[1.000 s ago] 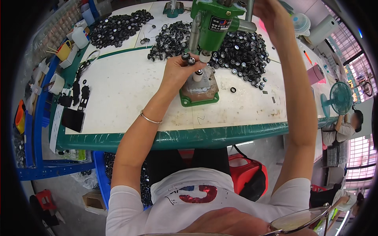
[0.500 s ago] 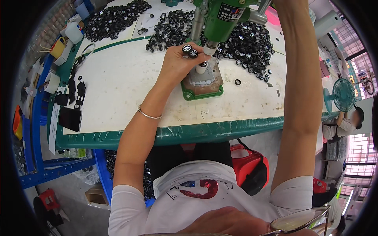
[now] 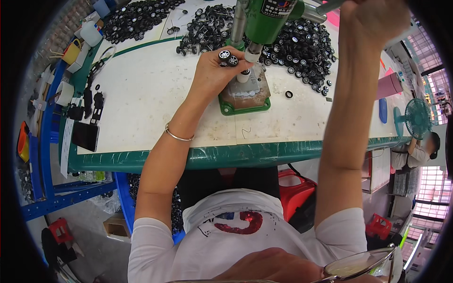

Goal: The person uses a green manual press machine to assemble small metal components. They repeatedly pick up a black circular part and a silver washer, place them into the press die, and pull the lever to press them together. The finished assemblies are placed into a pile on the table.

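Fingers (image 3: 222, 59) of left hand (image 3: 214, 75) pinched on wheels (image 3: 228, 57), just left of press (image 3: 264, 19) ram, above its base (image 3: 245, 96) on table (image 3: 141, 104). Right hand (image 3: 373, 21) apparently closed on lever (image 3: 321, 7). Loading step; next, careful seating under ram.

The left hand (image 3: 212, 70) pinches a wheel pair (image 3: 228, 57) beside the green press (image 3: 264, 23). The right hand (image 3: 373, 19) grips its lever (image 3: 321, 10). Black wheels (image 3: 302, 47) lie heaped behind.

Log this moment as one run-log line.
left hand: holds small toy wheels by press ram | right hand: raised, gripping press lever | green hand press: on table | loose wheels: piled behind
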A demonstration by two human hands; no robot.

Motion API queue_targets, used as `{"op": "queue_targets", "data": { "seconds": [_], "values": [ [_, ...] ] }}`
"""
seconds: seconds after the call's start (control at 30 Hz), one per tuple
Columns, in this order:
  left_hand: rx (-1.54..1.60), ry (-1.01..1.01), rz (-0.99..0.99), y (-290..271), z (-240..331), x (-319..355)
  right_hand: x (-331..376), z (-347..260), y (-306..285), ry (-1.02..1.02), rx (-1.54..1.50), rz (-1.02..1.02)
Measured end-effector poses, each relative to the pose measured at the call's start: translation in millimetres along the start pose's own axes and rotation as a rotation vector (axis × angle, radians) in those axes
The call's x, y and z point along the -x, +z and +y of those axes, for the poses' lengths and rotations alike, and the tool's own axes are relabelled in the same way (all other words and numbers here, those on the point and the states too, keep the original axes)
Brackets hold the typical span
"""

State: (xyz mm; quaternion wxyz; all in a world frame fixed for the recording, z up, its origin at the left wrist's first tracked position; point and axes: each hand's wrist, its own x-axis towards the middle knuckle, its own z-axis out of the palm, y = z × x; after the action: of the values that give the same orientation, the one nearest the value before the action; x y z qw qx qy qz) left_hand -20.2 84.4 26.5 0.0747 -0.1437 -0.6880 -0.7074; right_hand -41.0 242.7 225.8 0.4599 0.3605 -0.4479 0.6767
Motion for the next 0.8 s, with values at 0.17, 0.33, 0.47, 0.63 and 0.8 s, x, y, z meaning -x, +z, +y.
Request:
{"op": "queue_targets", "data": {
  "seconds": [0.17,0.33,0.47,0.63,0.8],
  "values": [
    [0.077,0.057,-0.016,1.8,-8.2,-2.3,4.1,-4.6,-9.1,-0.109,0.021,-0.068],
    [0.085,-0.145,-0.108,2.7,2.8,-0.5,-11.4,7.7,-12.5,0.272,-0.341,-0.022],
    [0.127,-0.137,-0.119,3.9,-1.7,2.0,-29.6,19.7,-9.9,0.398,0.036,-0.080],
    [0.379,-0.160,0.051,-1.3,-13.9,-0.2,-59.1,107.4,-30.9,0.672,0.081,-0.137],
    [0.108,-0.217,0.230,-33.5,-34.4,-14.5,-98.2,183.7,-111.9,0.941,-0.346,-0.283]
  ]
}}
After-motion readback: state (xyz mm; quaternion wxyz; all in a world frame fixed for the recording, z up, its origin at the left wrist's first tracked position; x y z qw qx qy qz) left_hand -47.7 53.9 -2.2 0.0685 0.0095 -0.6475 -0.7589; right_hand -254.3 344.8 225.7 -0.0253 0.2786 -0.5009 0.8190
